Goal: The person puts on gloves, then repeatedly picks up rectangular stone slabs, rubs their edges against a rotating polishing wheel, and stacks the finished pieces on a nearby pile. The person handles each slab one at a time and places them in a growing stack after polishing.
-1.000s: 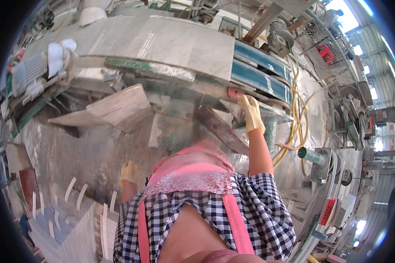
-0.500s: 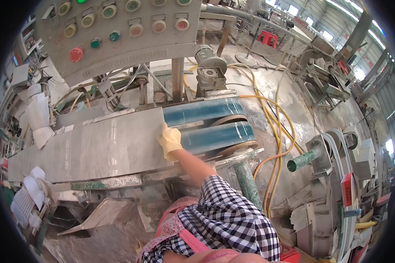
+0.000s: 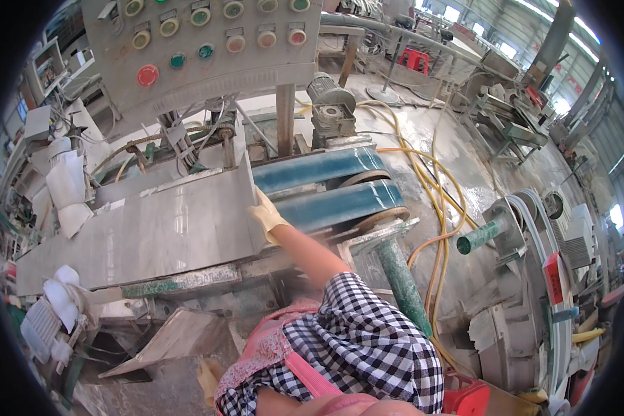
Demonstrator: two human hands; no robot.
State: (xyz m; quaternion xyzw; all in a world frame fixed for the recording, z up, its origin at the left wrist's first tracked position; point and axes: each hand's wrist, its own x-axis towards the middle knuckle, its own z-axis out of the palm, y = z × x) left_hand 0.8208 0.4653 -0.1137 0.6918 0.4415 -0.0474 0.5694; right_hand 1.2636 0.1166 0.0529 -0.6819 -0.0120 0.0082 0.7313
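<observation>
My right hand (image 3: 266, 218), in a pale yellow glove, grips the right-hand edge of a thin grey slab (image 3: 252, 201). That slab is tipped up steeply, seen almost edge-on, and the fingers are partly hidden against it. Left of it, flat smooth grey slabs (image 3: 152, 229) lie along the conveyor line. Two blue conveyor belts (image 3: 340, 201) run on to the right, just past my hand. Low beside the pink apron, part of my left hand (image 3: 209, 378) shows in a yellow glove; its fingers cannot be made out.
A grey control panel (image 3: 208, 76) with coloured buttons overhangs the far side. A motor (image 3: 331, 104) sits beyond the belts. Yellow hoses (image 3: 437, 208) loop over the floor at right, near a green pipe (image 3: 480, 237). A board (image 3: 166, 340) leans below the conveyor's near edge.
The slab's right end has gone from lying flat to tilted up steeply, with my right hand on its edge. My left glove shows more at the lower edge. The view has shifted slightly.
</observation>
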